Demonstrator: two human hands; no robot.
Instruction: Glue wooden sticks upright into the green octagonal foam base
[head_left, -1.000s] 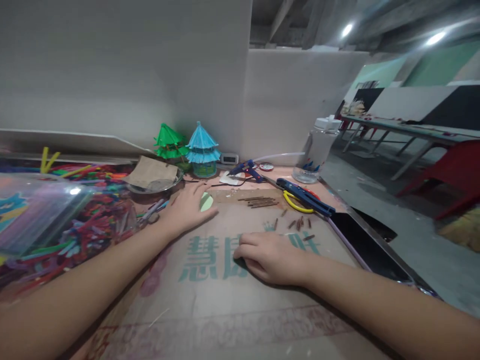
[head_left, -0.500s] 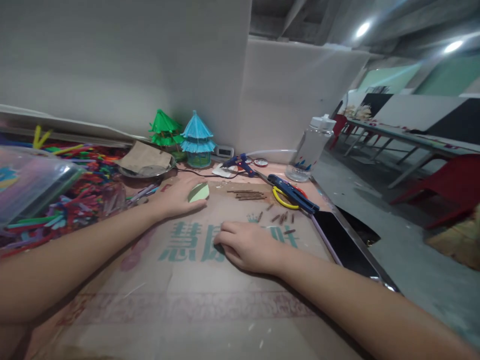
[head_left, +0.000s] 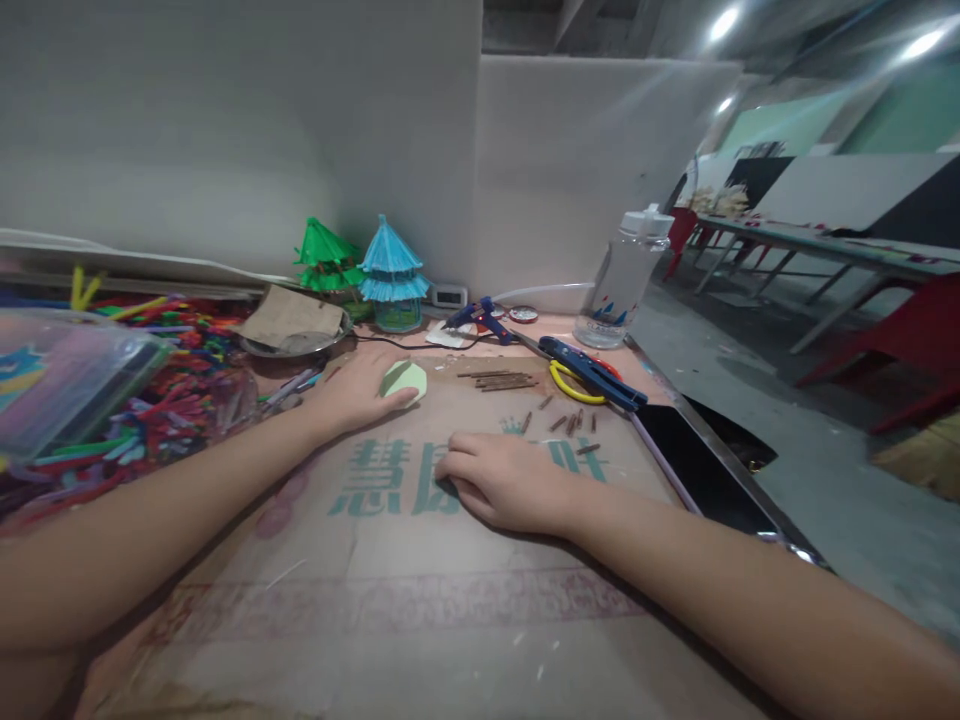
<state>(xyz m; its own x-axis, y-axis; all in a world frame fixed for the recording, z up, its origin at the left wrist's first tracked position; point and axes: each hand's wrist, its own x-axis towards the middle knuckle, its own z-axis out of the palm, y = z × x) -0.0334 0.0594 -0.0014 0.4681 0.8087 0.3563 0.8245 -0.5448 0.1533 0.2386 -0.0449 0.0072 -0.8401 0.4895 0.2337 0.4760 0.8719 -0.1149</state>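
Observation:
A pale green piece of paper with straight-cut edges (head_left: 406, 382) is between the thumb and fingers of my left hand (head_left: 364, 392), at the far left part of the cardboard sheet (head_left: 360, 640). My right hand (head_left: 506, 482) rests palm down on the printed green characters of this sheet, its fingers curled together; nothing shows in it, and its fingertips are partly hidden. Beyond my right hand lie several short brown sticks (head_left: 575, 423) and a small row of longer brown sticks (head_left: 496, 380).
Scissors with yellow and red handles (head_left: 576, 384), a blue cutter tool (head_left: 592, 372), a phone (head_left: 701, 470) and a water bottle (head_left: 624, 280) line the right. Behind are a glue gun (head_left: 484, 318), a blue paper pavilion (head_left: 394, 275) and a green one (head_left: 326, 255). Colourful pipe cleaners (head_left: 187, 400) heap leftward.
The green paper has tipped so that more of its face shows beside my left hand. My right hand stays in place on the cardboard. The whole view has shifted slightly.

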